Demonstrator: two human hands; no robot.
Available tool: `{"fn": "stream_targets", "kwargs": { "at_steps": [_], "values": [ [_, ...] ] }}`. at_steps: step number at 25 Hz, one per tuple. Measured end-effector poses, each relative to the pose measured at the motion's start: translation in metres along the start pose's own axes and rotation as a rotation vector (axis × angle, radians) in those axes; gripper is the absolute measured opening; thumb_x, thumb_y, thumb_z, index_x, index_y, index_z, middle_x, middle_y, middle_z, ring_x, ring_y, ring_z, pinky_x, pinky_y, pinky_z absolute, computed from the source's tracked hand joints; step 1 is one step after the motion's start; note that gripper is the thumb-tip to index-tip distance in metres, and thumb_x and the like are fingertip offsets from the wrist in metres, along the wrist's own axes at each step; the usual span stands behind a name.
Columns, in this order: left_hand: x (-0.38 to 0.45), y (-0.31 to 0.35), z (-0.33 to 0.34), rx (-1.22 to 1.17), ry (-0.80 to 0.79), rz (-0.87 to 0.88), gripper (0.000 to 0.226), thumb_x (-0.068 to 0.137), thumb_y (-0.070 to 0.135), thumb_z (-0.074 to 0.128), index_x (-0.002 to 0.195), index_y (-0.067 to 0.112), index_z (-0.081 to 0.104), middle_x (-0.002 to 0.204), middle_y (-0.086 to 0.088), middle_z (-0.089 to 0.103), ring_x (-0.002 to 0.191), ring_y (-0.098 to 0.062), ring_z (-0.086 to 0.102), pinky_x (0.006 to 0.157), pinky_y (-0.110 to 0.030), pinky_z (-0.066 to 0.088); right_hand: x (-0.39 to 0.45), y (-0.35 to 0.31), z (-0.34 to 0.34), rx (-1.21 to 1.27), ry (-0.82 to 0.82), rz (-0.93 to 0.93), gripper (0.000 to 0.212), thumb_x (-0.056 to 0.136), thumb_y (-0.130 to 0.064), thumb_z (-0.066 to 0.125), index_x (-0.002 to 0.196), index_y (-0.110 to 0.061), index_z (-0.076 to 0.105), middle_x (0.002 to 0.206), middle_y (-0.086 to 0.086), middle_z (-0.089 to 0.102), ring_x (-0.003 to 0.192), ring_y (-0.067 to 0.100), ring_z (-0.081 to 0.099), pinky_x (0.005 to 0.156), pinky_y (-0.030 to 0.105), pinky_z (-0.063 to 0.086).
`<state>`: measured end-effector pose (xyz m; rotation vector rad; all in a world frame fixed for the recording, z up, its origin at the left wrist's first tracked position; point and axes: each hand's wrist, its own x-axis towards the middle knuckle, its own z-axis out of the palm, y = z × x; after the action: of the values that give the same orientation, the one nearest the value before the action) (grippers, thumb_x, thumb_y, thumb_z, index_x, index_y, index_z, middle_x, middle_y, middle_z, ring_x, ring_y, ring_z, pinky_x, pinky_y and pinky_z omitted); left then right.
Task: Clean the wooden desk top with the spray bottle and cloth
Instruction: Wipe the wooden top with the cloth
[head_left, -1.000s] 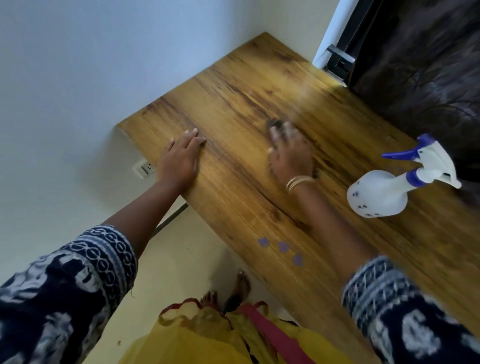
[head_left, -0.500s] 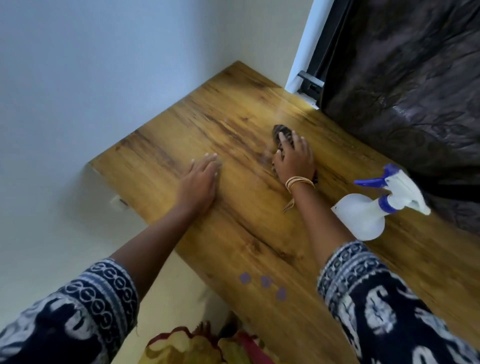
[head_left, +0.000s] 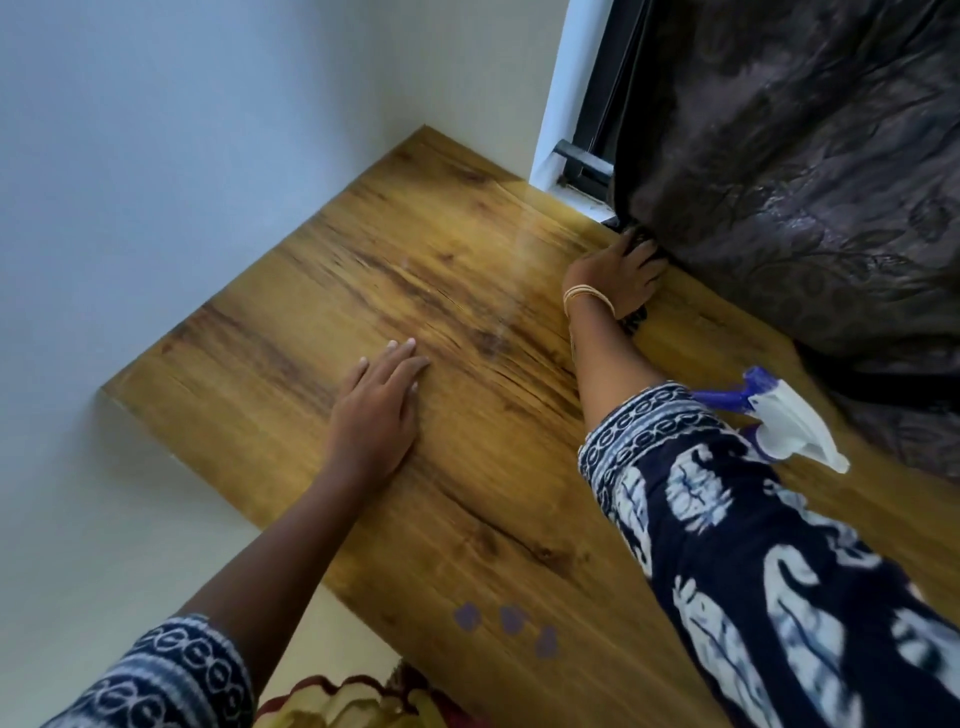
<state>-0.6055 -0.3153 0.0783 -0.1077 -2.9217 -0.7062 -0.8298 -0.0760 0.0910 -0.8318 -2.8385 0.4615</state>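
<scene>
right hand (head_left: 618, 275) presses cloth (head_left: 635, 317) (by curtain (head_left: 805, 182)) | left hand (head_left: 376, 410) flat on desk (head_left: 467, 270)

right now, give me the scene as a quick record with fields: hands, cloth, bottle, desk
left hand: flat on the desk, fingers straight
right hand: presses the cloth at the far edge by the curtain
cloth: dark, mostly hidden under the right hand
spray bottle: on the desk, partly hidden behind the right sleeve, untouched
desk: wooden top, against the wall
curtain: dark, hangs along the desk's far side
</scene>
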Motion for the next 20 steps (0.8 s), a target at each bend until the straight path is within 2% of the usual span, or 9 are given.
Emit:
{"fn": "stream_targets", "kwargs": {
  "at_steps": [3, 4, 5, 8, 11, 13, 14, 15, 20],
  "values": [
    [0.003, -0.003, 0.001, -0.005, -0.003, 0.016, 0.039, 0.100, 0.023, 0.040, 0.138, 0.024, 0.049, 0.154, 0.002, 0.040, 0.146, -0.013, 0.028, 0.119, -0.043, 0.024, -0.006, -0.008, 0.006, -0.062, -0.081, -0.506, 0.056, 0.093, -0.032, 0.041, 0.148, -0.025, 0.038, 0.155, 0.009, 0.033, 0.138, 0.032, 0.033, 0.108, 0.042, 0.030],
    [0.002, -0.003, 0.002, -0.007, -0.003, 0.015, 0.039, 0.101, 0.023, 0.041, 0.139, 0.024, 0.048, 0.154, 0.002, 0.039, 0.146, -0.013, 0.028, 0.119, -0.043, 0.024, -0.007, -0.005, 0.006, -0.069, -0.098, -0.601, 0.054, 0.093, -0.032, 0.043, 0.147, -0.026, 0.041, 0.155, 0.008, 0.035, 0.139, 0.031, 0.033, 0.110, 0.041, 0.028],
    [0.001, -0.003, 0.002, -0.009, -0.002, 0.009, 0.039, 0.101, 0.023, 0.041, 0.139, 0.024, 0.048, 0.154, 0.002, 0.040, 0.146, -0.012, 0.028, 0.119, -0.043, 0.024, -0.009, -0.001, 0.007, -0.065, -0.071, -0.604, 0.053, 0.093, -0.032, 0.043, 0.146, -0.026, 0.042, 0.154, 0.008, 0.036, 0.139, 0.030, 0.033, 0.111, 0.041, 0.026],
    [0.001, -0.001, 0.002, -0.009, 0.006, 0.010, 0.040, 0.101, 0.026, 0.037, 0.138, 0.024, 0.049, 0.153, 0.002, 0.040, 0.146, -0.012, 0.027, 0.118, -0.043, 0.024, -0.013, 0.024, 0.004, -0.026, 0.076, -0.284, 0.054, 0.092, -0.031, 0.043, 0.146, -0.023, 0.043, 0.152, 0.011, 0.038, 0.138, 0.033, 0.034, 0.110, 0.046, 0.025],
    [0.001, -0.002, 0.002, -0.007, 0.007, 0.005, 0.042, 0.100, 0.030, 0.033, 0.138, 0.024, 0.050, 0.153, 0.003, 0.041, 0.146, -0.012, 0.028, 0.119, -0.042, 0.024, -0.022, 0.038, 0.002, 0.007, 0.092, 0.036, 0.058, 0.094, -0.029, 0.040, 0.151, -0.019, 0.032, 0.157, 0.014, 0.026, 0.144, 0.036, 0.023, 0.116, 0.049, 0.017],
    [0.002, -0.001, 0.001, -0.002, 0.021, 0.000, 0.042, 0.099, 0.029, 0.033, 0.137, 0.024, 0.051, 0.152, 0.002, 0.042, 0.145, -0.013, 0.030, 0.118, -0.041, 0.025, -0.027, 0.030, -0.002, 0.023, 0.058, 0.127, 0.061, 0.095, -0.028, 0.039, 0.154, -0.018, 0.027, 0.160, 0.015, 0.020, 0.146, 0.037, 0.017, 0.117, 0.048, 0.014],
    [0.002, 0.000, 0.002, 0.000, 0.024, 0.000, 0.041, 0.099, 0.029, 0.034, 0.136, 0.023, 0.052, 0.151, 0.002, 0.043, 0.144, -0.013, 0.032, 0.118, -0.041, 0.025, -0.031, 0.025, -0.004, 0.022, 0.034, 0.095, 0.061, 0.095, -0.029, 0.039, 0.154, -0.018, 0.026, 0.160, 0.015, 0.019, 0.146, 0.037, 0.018, 0.117, 0.048, 0.016],
    [0.002, 0.001, 0.002, 0.000, 0.026, 0.002, 0.040, 0.100, 0.028, 0.035, 0.136, 0.023, 0.052, 0.151, 0.002, 0.044, 0.144, -0.014, 0.033, 0.118, -0.041, 0.026, -0.036, 0.021, -0.004, 0.003, 0.017, -0.010, 0.061, 0.095, -0.031, 0.039, 0.153, -0.018, 0.028, 0.160, 0.014, 0.021, 0.145, 0.036, 0.020, 0.116, 0.048, 0.019],
    [0.001, 0.001, 0.001, -0.008, 0.043, 0.003, 0.037, 0.100, 0.021, 0.042, 0.135, 0.022, 0.052, 0.150, 0.001, 0.045, 0.143, -0.014, 0.033, 0.118, -0.043, 0.026, -0.098, 0.012, 0.003, -0.004, -0.107, -0.779, 0.058, 0.090, -0.039, 0.046, 0.145, -0.022, 0.044, 0.152, 0.014, 0.039, 0.138, 0.036, 0.036, 0.110, 0.046, 0.031]
  ]
}}
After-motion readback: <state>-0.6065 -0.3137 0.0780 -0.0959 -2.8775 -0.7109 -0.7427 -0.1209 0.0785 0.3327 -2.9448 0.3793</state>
